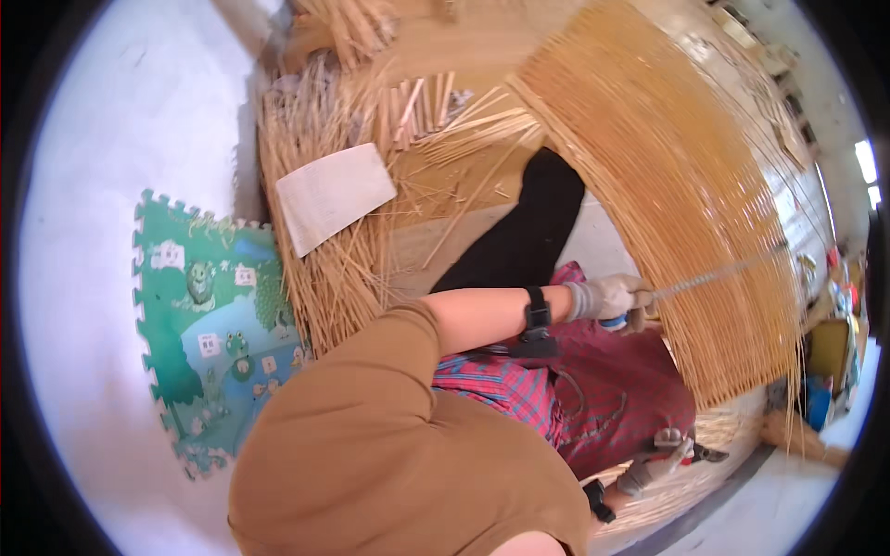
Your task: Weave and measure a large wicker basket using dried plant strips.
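A broad woven wicker panel (686,195) curves across the right side, with a row of thin strands along its edge. My left hand (616,301), in a pale work glove, is closed around a tape measure (612,323) with blue on its case. The grey metal tape runs from this hand across the panel's surface. Lower down, my gloved right hand (652,473) is closed on a red-handled hand tool (684,452) with dark jaws, beside the panel's near end. The fingers of this hand are small and partly blurred. A dark red cloth (621,398) covers my lap.
Loose reeds (320,213) lie piled at the left, topped by a white sheet (336,196). Short wooden strips (422,107) and thin sticks lie beyond. A green foam puzzle mat (209,324) is on the floor. Mixed clutter (834,343) stands at the far right.
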Available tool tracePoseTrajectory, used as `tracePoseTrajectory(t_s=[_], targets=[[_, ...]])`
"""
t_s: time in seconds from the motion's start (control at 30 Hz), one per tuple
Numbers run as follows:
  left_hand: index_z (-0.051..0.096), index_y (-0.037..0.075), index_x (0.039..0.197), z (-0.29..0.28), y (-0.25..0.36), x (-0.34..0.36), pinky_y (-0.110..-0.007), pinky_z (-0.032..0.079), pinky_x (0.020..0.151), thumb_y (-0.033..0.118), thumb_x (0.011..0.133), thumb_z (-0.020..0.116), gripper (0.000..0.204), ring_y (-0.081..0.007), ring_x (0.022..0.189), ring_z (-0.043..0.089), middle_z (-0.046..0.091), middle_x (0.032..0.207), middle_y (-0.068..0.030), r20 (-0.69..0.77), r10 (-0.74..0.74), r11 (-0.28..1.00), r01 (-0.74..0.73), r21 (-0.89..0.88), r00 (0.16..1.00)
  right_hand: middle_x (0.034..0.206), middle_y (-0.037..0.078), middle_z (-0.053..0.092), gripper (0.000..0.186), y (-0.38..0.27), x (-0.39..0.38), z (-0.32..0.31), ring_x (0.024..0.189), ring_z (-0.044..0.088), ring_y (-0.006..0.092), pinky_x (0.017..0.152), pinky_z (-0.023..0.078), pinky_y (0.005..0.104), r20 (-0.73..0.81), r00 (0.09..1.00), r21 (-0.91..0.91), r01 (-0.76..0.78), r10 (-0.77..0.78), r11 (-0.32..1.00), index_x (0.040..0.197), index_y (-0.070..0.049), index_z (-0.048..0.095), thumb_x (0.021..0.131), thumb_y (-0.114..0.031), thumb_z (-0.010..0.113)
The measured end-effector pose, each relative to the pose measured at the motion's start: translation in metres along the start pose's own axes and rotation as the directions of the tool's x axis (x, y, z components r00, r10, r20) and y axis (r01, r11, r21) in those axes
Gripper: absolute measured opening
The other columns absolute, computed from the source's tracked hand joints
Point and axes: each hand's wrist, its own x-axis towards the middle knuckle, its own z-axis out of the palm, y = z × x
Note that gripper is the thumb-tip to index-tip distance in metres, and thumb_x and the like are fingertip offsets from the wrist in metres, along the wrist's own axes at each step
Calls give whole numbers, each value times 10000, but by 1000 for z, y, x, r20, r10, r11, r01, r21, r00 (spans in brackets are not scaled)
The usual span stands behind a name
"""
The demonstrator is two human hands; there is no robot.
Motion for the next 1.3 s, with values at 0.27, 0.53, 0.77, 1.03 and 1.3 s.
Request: tracePoseTrajectory(t_s=[0.27, 0.53, 0.77, 1.03, 1.3], targets=[[603, 4, 1049, -11, -6, 7, -359, 565, 697, 191, 1059, 429, 255, -210, 700, 680, 707, 790, -133, 53, 40, 999, -40, -14, 998, 871, 12, 563, 537, -11, -4, 4, 729, 510, 108, 671, 409, 255, 16, 998, -16, -58, 59, 998, 1381, 33, 500, 1027, -367, 552], [622, 16, 1080, -18, 16, -4, -330, 556, 671, 222, 1045, 449, 272, -191, 694, 679, 718, 800, -107, 65, -31, 996, 25, 84, 997, 827, 17, 584, 371, -23, -10, 19, 690, 526, 113, 655, 414, 263, 2, 1000, -222, 5, -4, 975, 1017, -23, 630, 1029, -386, 552], [632, 16, 1072, -18, 5, -1, -348, 542, 651, 238, 1044, 462, 281, -201, 691, 677, 702, 759, -105, 40, 7, 982, -14, 191, 999, 788, 12, 558, 349, -27, -8, 30, 666, 510, 101, 609, 410, 248, -25, 999, -202, -37, 33, 979, 1002, -38, 613, 1029, -381, 551], [566, 5, 1078, -16, 14, 8, -310, 522, 648, 301, 1089, 422, 330, -170, 685, 635, 642, 750, -81, 12, 119, 980, -120, 159, 993, 732, 69, 607, 318, -29, 9, 26, 593, 561, 174, 543, 490, 299, -11, 982, 198, -181, 187, 963, 1268, -53, 547, 1010, -235, 592], [565, 10, 1065, -24, 18, -11, -315, 523, 637, 279, 1091, 411, 311, -177, 658, 627, 646, 757, -91, -149, 9, 993, 9, 120, 989, 753, 49, 626, 340, -20, 0, 21, 623, 588, 194, 602, 511, 363, -16, 999, 235, -43, 48, 971, 1296, -64, 530, 1017, -250, 582]])
